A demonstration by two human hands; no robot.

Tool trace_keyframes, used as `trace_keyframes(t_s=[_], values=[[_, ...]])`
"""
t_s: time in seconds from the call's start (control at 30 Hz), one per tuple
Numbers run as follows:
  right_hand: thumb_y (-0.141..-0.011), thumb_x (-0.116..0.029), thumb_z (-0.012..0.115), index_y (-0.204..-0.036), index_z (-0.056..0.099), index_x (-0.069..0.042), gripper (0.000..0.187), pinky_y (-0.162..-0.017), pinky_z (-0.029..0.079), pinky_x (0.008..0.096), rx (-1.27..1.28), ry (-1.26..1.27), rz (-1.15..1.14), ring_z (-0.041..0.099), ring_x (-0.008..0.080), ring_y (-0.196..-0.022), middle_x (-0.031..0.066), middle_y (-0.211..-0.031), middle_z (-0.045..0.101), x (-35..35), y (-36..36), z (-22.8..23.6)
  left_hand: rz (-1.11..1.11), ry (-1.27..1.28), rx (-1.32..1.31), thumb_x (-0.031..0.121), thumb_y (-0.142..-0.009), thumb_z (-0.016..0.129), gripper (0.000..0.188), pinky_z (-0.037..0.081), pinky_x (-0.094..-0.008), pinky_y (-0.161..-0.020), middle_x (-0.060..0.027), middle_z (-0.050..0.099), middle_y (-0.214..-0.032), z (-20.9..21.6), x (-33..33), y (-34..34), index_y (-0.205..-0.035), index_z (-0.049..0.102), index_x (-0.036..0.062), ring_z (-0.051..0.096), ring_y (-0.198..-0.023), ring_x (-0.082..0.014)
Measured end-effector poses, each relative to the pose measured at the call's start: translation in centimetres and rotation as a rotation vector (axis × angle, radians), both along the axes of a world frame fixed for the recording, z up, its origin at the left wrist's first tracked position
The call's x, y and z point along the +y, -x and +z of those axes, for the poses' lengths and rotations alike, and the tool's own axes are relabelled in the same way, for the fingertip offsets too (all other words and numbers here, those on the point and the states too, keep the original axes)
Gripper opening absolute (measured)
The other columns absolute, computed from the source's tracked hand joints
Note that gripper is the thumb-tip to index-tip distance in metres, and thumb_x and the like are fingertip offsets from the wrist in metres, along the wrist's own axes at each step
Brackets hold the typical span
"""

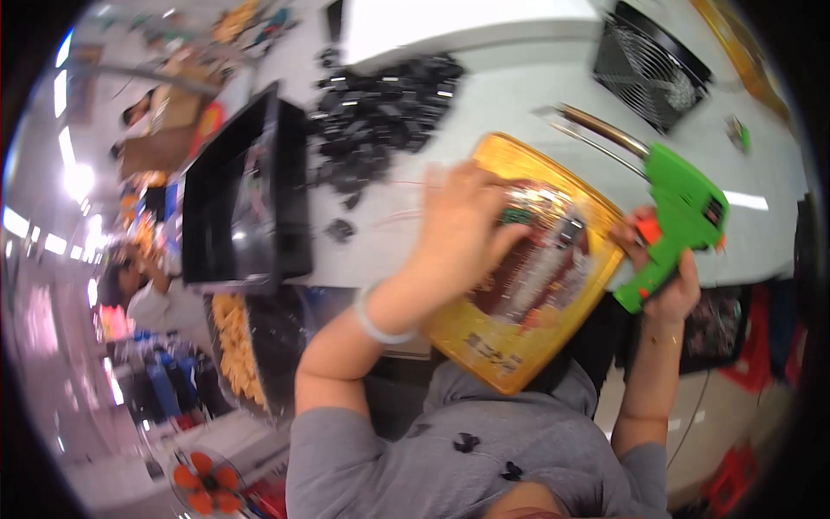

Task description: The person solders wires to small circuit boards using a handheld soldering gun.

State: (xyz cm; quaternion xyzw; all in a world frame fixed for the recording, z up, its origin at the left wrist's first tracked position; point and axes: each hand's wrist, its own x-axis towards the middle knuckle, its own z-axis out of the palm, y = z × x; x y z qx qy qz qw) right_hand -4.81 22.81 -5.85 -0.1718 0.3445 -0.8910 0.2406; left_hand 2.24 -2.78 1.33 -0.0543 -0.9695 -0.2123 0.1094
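A yellow tray [458, 337] sits tilted between my arms, its near end over my lap and its far end over the table. In it lie a dark red sheet with shiny clear pieces and a small green circuit board [519, 214]. My left hand [458, 225] reaches over the tray's left side, fingers curled and thumb beside the green board; what they pinch is blurred. Thin red wires [402, 183] trail leftward from behind that hand. Closed round the handle of a green soldering gun [683, 195] is my right hand [674, 294]. Its metal tip points up and left, above the tray's far edge.
Left of the tray is a heap of small black parts [380, 112], beside a deep black bin [290, 199]. A black square fan [653, 73] stands at the back right. Lower left, a box holds yellowish pieces [233, 337]. Another person [160, 303] is farther left.
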Motion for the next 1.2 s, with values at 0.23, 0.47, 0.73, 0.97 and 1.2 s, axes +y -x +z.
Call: trace_keyframes(t_s=[0.23,0.47,0.73,0.97,1.2], values=[[-0.087,-0.039,0.041,-0.124,0.034,0.002,0.055,-0.100,0.028,0.0461,0.056,0.047,0.045,0.042,0.0263,-0.104,0.0155,-0.120,0.040,0.1,-0.4,-0.2,0.023,-0.980,0.195,0.007,-0.084,0.054,0.009,0.028,-0.0475,-0.100,-0.0104,0.060,-0.104,1.3,-1.5,-2.7,-0.089,0.047,0.0065,0.046,-0.116,-0.0302],[-0.089,-0.038,0.041,-0.121,0.036,0.005,0.054,-0.100,0.030,0.0423,0.044,-0.001,-0.002,0.044,0.0251,-0.104,0.0161,-0.117,0.041,0.8,-0.6,0.1,0.049,-1.487,0.534,0.002,-0.085,0.049,0.005,0.042,-0.0421,-0.094,-0.0146,0.058,-0.101,10.9,-12.4,-7.6,-0.087,0.046,0.0053,0.053,-0.105,-0.0307],[-0.090,-0.036,0.041,-0.119,0.035,0.007,0.052,-0.099,0.035,0.0394,0.027,0.014,0.017,0.046,0.0225,-0.101,0.0162,-0.113,0.042,-0.2,-0.2,1.1,0.562,-1.095,0.114,0.016,-0.087,0.055,0.010,0.051,-0.0287,-0.070,-0.0077,0.061,-0.089,12.2,-36.1,-10.2,-0.090,0.052,0.0071,0.054,-0.064,-0.0100],[-0.089,-0.034,0.042,-0.116,0.038,0.007,0.050,-0.095,0.039,0.0394,-0.008,-0.024,-0.050,0.047,0.0219,-0.094,0.0159,-0.109,0.043,-0.5,-0.3,1.3,0.970,-1.003,-0.217,0.016,-0.081,0.063,0.014,0.045,-0.0297,-0.053,-0.0057,0.060,-0.071,0.2,-46.0,-6.4,-0.082,0.060,0.0019,0.050,-0.053,-0.0131],[-0.084,-0.038,0.045,-0.116,0.041,0.007,0.055,-0.093,0.038,0.0435,-0.050,-0.057,-0.099,0.048,0.0234,-0.092,0.0161,-0.108,0.047,-0.7,-0.8,1.0,0.966,0.021,-0.144,0.033,-0.072,0.069,0.042,0.032,-0.0358,-0.041,-0.0046,0.050,-0.049,-3.0,-48.0,-4.6,-0.048,0.048,0.0066,0.043,-0.042,-0.0150]])
